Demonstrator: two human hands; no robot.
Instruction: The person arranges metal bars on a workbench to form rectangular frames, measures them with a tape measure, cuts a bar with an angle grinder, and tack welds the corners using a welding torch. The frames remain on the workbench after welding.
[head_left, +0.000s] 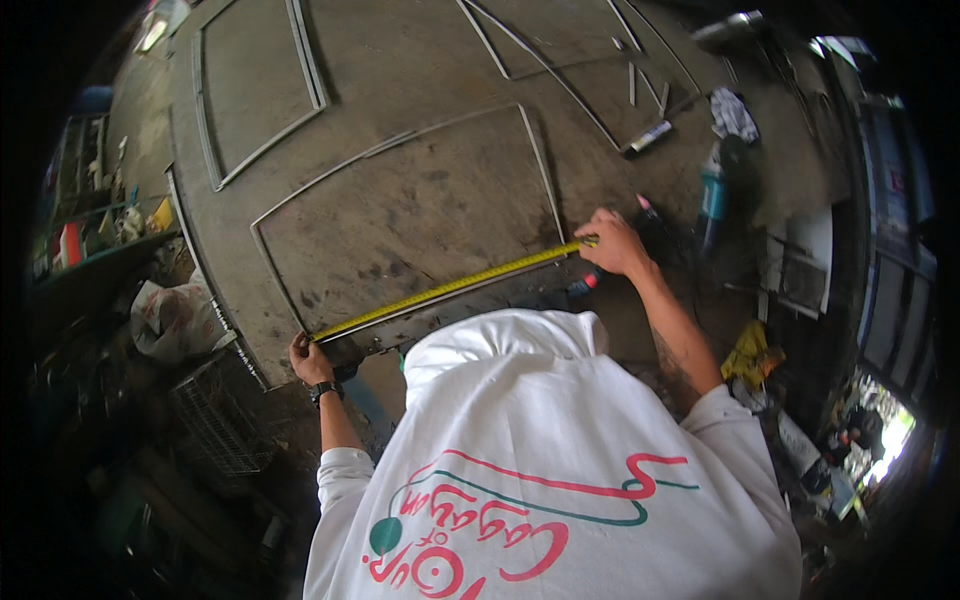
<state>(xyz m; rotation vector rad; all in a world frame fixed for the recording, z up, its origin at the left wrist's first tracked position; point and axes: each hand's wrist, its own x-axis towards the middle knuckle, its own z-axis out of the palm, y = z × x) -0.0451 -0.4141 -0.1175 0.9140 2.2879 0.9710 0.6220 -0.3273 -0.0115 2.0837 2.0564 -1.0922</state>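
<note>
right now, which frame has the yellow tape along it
The near frame, with the tape stretched between left hand and right hand; the farther frames have none.

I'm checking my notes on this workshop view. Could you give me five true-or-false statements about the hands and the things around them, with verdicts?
1. The yellow measuring tape stretches between the left hand and the right hand. True.
2. The black wristwatch is on the right wrist. False: it is on the left wrist.
3. The tape runs along the near side of a four-sided metal frame. True.
4. The teal-and-black power tool lies to the left of the left hand. False: it lies to the right of the right hand.
5. A crumpled white cloth lies beyond the power tool. True.
</note>
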